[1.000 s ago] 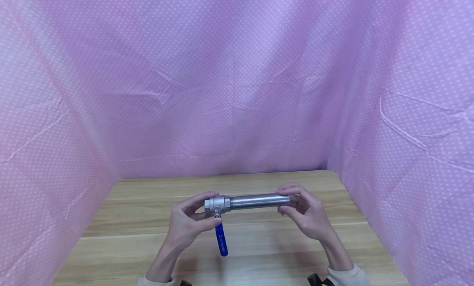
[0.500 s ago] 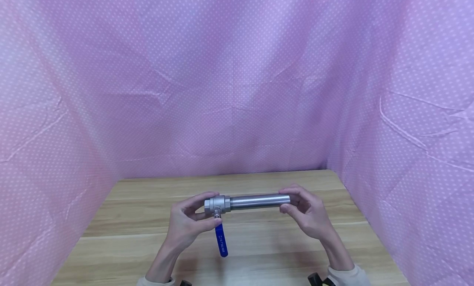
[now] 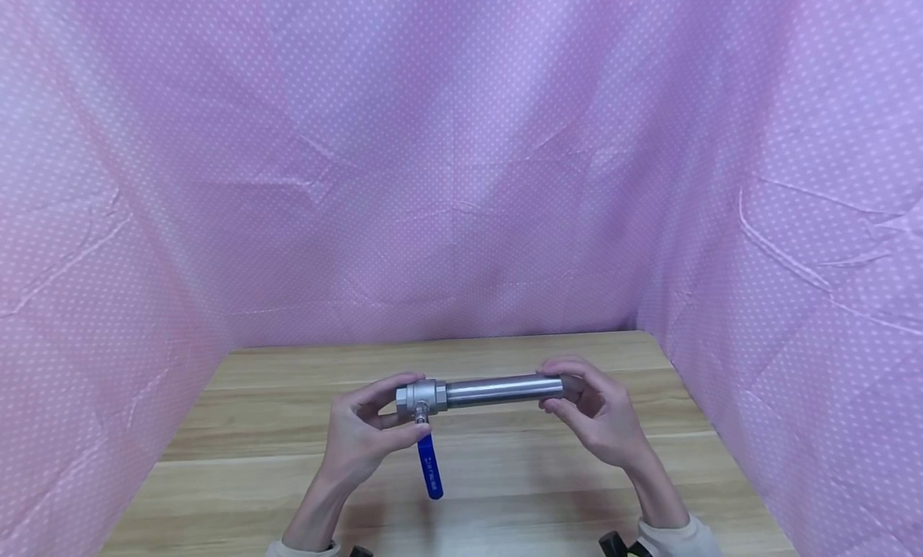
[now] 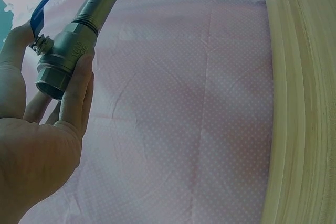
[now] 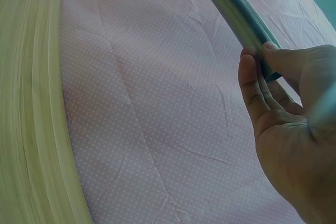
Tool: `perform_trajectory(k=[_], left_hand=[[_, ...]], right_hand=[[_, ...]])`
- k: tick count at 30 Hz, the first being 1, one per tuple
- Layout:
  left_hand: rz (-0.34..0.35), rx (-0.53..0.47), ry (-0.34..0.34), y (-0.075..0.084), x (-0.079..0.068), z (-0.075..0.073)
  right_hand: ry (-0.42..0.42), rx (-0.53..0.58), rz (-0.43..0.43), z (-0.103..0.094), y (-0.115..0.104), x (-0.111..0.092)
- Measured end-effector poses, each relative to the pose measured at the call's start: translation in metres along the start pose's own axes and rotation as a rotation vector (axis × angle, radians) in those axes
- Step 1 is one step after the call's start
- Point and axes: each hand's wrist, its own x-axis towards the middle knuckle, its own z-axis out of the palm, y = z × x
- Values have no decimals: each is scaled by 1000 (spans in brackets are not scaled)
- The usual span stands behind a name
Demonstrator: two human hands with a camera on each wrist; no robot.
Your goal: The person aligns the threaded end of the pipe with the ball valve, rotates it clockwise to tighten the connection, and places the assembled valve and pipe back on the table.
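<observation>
Both ends supported, lower centre | left grip [image 3: 358, 435] pinches ball valve [image 3: 424, 395] | right grip [image 3: 604, 421] pinches threaded pipe [image 3: 497, 389] | likely for alignment

Soft shadows fall on the table [image 3: 490, 461], the pipe [image 3: 505, 389] glints, and both wrist views look dim.

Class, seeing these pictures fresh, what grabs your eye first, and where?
Probably the blue handle, jutting toward the bottom of the head view from the metal valve in the left hand. A shiny pipe runs from that valve to the right hand. Behind, pink dotted cloth rises beyond the wooden table.
</observation>
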Motion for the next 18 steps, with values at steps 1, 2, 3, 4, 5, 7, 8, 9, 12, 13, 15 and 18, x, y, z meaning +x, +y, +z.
perform_trajectory(k=[1, 2, 3, 4, 5, 7, 8, 9, 12, 13, 15, 18], left_hand=[[0, 0, 0, 0, 0, 0], [0, -1, 0, 0, 0, 0], [1, -1, 0, 0, 0, 0], [2, -1, 0, 1, 0, 0], [3, 0, 0, 1, 0, 0], [2, 1, 1, 1, 0, 0], [3, 2, 2, 1, 0, 0], [2, 2, 2, 1, 0, 0], [5, -1, 0, 2, 0, 0], [7, -1, -1, 2, 0, 0], [11, -4, -4, 2, 0, 0], [22, -6, -9, 2, 1, 0]], right_hand=[[-3, 13, -6, 0, 0, 0], [-3, 20, -8, 0, 0, 0], [-3, 23, -10, 1, 0, 0], [-2, 24, -9, 1, 1, 0], [-1, 25, -8, 1, 1, 0], [0, 23, -6, 1, 1, 0], [1, 23, -6, 1, 1, 0], [2, 20, -6, 1, 0, 0], [7, 10, -2, 1, 0, 0], [9, 5, 2, 1, 0, -1], [14, -12, 17, 0, -1, -1], [24, -53, 56, 0, -2, -2]])
